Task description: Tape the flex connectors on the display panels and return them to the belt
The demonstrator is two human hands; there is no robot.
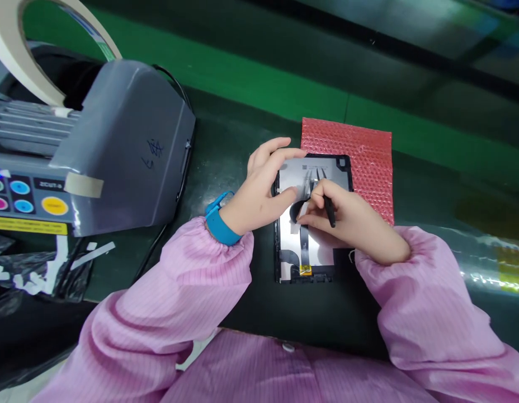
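Observation:
A tablet-like panel with a silvery inner face and black frame lies on the dark table. My left hand has its fingers spread over the panel's upper left edge, with nothing held in it. Black tweezers are held in my right hand, their tips pointing towards the panel's top. A small white strip touches my right thumb and fingertips. Below the hands, a dark flex cable runs down to a yellow patch near the lower edge.
Red bubble wrap lies behind and right of the panel. A grey tape dispenser with a large tape roll stands at the left. White tape scraps and a black bag are below it. A cable runs beside the dispenser.

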